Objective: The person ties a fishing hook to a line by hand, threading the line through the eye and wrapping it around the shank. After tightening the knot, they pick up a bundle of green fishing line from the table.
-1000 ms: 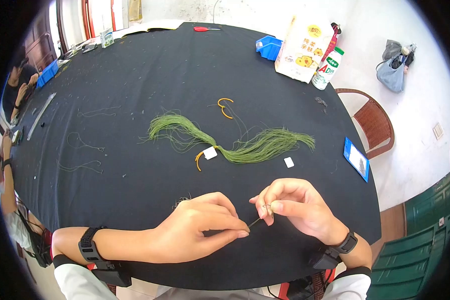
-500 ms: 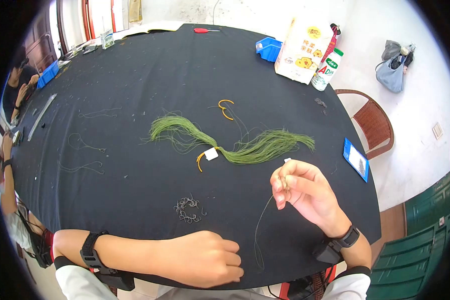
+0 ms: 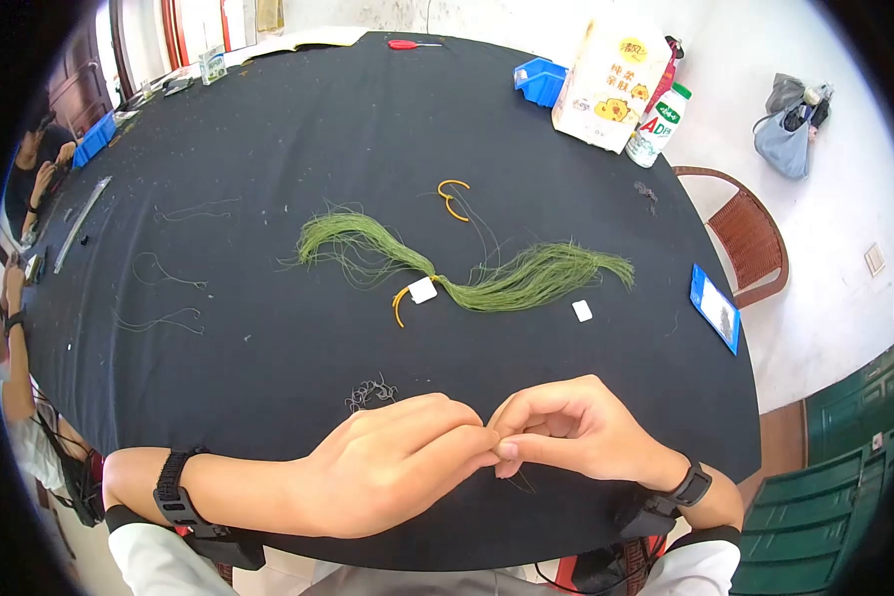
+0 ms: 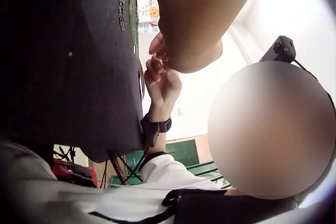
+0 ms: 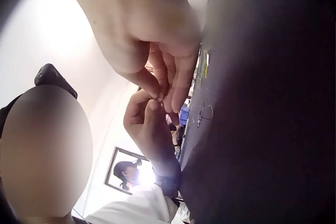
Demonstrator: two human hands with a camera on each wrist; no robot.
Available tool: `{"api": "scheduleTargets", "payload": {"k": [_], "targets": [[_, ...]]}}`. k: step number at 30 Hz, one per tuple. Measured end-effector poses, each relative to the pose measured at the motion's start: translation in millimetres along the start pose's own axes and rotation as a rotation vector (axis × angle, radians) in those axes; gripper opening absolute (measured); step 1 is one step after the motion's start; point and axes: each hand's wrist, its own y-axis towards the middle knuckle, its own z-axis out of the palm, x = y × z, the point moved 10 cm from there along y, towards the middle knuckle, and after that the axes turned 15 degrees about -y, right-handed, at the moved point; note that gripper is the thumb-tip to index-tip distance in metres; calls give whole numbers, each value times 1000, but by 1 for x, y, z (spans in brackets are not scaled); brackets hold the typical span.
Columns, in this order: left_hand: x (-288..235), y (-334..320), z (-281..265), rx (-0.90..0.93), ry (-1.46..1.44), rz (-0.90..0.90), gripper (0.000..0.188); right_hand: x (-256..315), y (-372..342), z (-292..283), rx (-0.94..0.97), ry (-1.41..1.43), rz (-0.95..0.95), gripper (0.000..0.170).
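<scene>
In the head view both hands meet at their fingertips near the table's front edge. My left hand (image 3: 397, 467) pinches with thumb and forefinger, touching the fingertips of my right hand (image 3: 586, 432), which pinches too. A thin dark line (image 3: 522, 483) hangs below the joined fingertips; whatever small part lies between them is hidden. The right wrist view shows the left hand (image 5: 149, 124) below the right hand (image 5: 152, 40), tips together. Just beyond the left hand lies a pile of small grey hooks (image 3: 371, 390).
A green strand bundle (image 3: 507, 288) with a white tag (image 3: 422, 290) crosses mid-table, near orange rings (image 3: 453, 199) and another white square (image 3: 582, 311). Loose threads (image 3: 159, 320) lie left. A blue packet (image 3: 715, 310), bottle (image 3: 659, 126), tissue pack (image 3: 611, 89) and blue bin (image 3: 540, 81) stand right.
From resting apart at the front edge, my left hand has risen to meet the right. The right hand has come down and left, bringing the line with it. The view has shifted slightly.
</scene>
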Motion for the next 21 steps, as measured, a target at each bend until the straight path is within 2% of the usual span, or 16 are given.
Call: {"api": "scheduleTargets", "payload": {"k": [3,14,21], "targets": [[2,-1,3,50,-13,-20,23,-3,0,1,-12,5,-5,14],[5,0,-1,10,-24,-18,19,-5,5,5,1,128,-18,17],[4,-1,1,23,23,-3,19,-4,5,2,-19,101,-18,16]]}}
